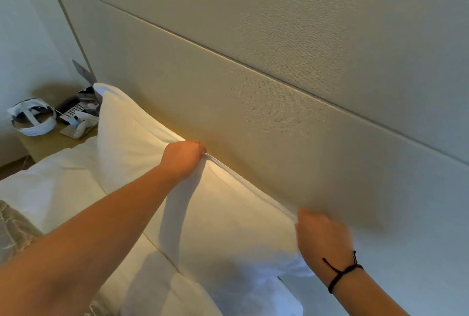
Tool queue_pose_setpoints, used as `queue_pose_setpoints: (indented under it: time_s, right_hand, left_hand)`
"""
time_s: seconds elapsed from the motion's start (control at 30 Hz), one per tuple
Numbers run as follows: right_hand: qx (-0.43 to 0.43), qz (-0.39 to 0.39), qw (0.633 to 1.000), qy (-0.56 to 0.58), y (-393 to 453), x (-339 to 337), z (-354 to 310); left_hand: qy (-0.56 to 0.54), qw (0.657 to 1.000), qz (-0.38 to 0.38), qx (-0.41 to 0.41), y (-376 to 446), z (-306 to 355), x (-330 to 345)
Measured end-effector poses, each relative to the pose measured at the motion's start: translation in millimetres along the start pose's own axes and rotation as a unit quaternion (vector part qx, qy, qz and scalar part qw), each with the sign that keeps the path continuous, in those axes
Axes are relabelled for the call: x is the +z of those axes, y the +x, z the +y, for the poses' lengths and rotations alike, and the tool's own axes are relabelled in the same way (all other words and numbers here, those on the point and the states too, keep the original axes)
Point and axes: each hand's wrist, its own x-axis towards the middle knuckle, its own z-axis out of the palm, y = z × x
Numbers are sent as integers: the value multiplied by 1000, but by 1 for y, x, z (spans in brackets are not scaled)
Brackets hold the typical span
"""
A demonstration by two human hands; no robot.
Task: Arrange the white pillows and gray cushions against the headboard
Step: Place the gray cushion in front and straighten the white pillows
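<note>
- A tall beige padded headboard (pixel 291 62) of textured fabric panels fills the space above and behind both hands.
- The white bed linen (pixel 58 188) lies below the left hand; a second white pillow (pixel 228 298) lies below the right hand, partly cut off.
- A large white rectangular pillow (pixel 215 214) stands upright against the headboard, between the two hands.
- The left hand (pixel 184 157) pinches its top seam with curled fingers.
- The right hand (pixel 321 237), a black cord bracelet (pixel 341 271) on its wrist, grasps the right top edge; it is blurred.
- A gray patterned cushion (pixel 12 229) is cut off, far left of the left arm.
- On a wooden bedside table (pixel 48 142) beyond the left hand sit a white headset (pixel 33 117) and small things that are hard to make out.
</note>
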Motion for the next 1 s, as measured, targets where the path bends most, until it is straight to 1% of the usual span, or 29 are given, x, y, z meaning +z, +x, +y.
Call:
queue_pose_setpoints:
  time_s: [0.03, 0.07, 0.13, 0.2, 0.3, 0.37, 0.43, 0.57, 0.67, 0.73, 0.87, 1.0]
  right_hand:
    - [-3, -11, 1000, 0, -1, 1, -4]
    - [-15, -6, 1000, 3, -1, 2, -11]
    - [-64, 32, 997, 30, 1, -1, -30]
    - [-133, 63, 984, 101, 9, -5, -52]
    - [-198, 46, 955, 216, 37, -12, -91]
    - [-209, 35, 944, 254, 66, -14, -116]
    - [-201, 20, 940, 274, 94, -12, -140]
    - [-199, -1, 938, 284, 140, -6, -183]
    - [-212, -39, 931, 296, 166, -5, -209]
    - [-231, -55, 924, 299, 181, -6, -222]
    - [-261, -43, 913, 311, 209, -11, -249]
    - [-267, -55, 909, 314, 230, -15, -278]
  left_hand:
    - [-21, 1000, -13, 9, 1, -2, 1]
    - [-40, 999, -25, 17, 1, -5, 1]
    - [-67, 996, -44, 31, 3, -11, 0]
    - [-80, 994, -54, 48, 4, -17, -2]
    - [-84, 992, -56, 76, 5, -24, -3]
    - [-82, 991, -53, 91, 5, -31, -3]
    - [-82, 990, -54, 99, 4, -39, -3]
    - [-71, 991, -55, 103, 8, -58, -5]
    - [-52, 991, -49, 114, 16, -73, -2]
    - [-29, 991, -53, 119, 22, -84, 0]
    - [37, 987, -81, 131, 37, -111, 0]
    - [119, 979, -120, 116, 54, -154, -4]
